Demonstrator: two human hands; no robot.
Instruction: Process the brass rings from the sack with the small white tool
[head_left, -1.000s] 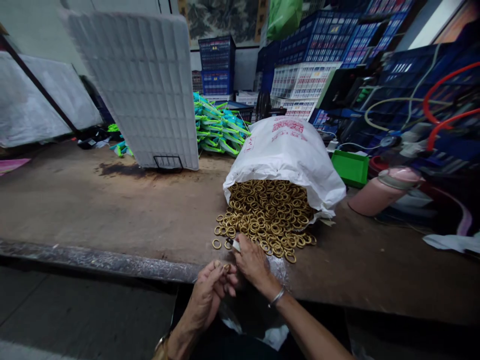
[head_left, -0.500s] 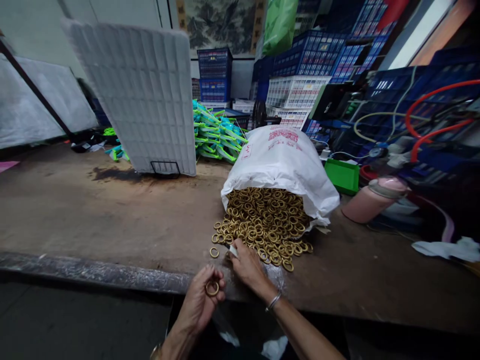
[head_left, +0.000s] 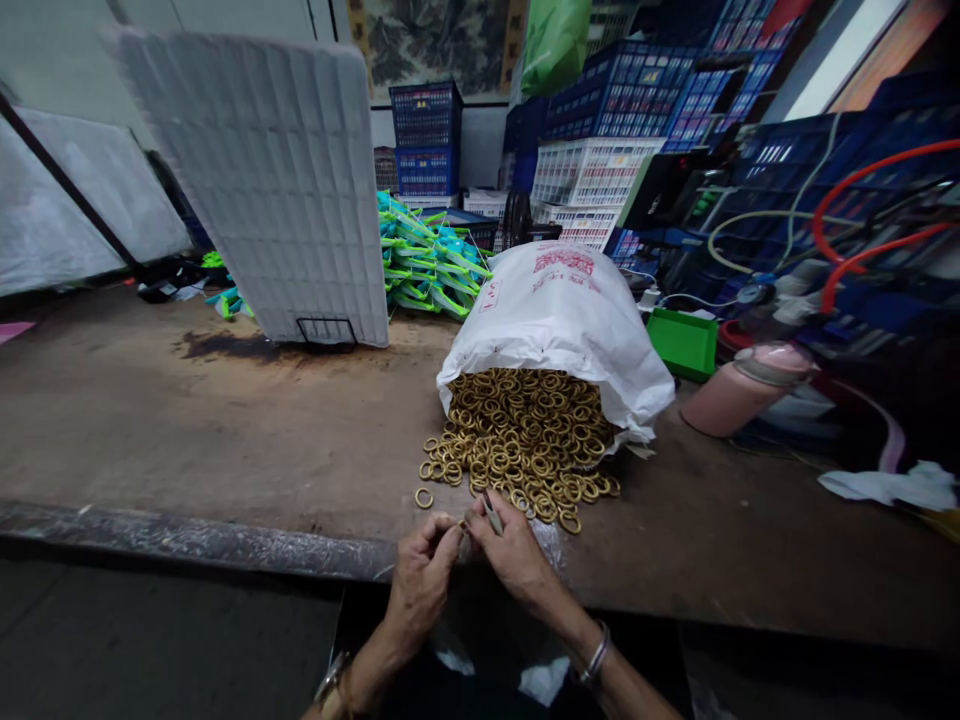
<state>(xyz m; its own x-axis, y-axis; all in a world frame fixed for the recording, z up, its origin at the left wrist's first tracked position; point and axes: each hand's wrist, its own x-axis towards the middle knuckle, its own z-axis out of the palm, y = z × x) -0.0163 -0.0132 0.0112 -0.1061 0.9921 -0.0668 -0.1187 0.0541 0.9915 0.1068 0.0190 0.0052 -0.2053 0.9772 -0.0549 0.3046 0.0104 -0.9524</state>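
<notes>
Both of my hands meet above the table's front edge, fingertips almost touching. My left hand (head_left: 421, 578) is closed in a pinch on a gold-coloured ring (head_left: 463, 525), mostly hidden by the fingers. In my right hand (head_left: 519, 556) is a small, slim tool with a pale flat body (head_left: 492, 514); its exact kind does not show. The right fingertips also reach the ring. Just beyond, many similar rings (head_left: 517, 455) spill from the mouth of a white woven sack (head_left: 559, 315) lying on its side. One loose ring (head_left: 424, 498) lies apart on the left.
The brown wooden table (head_left: 187, 430) ends at a worn front edge. A pale ribbed panel (head_left: 262, 190) stands upright at the left, with bright green and blue items (head_left: 427, 265) behind it. To the right are a green tray (head_left: 681, 343) and a pink bottle (head_left: 742, 392). Stacked crates (head_left: 427, 140) stand behind.
My left hand has turned over from palm up and moved up to my right hand, with the ring in it. My right hand has drawn back slightly from the ring pile, tool still held.
</notes>
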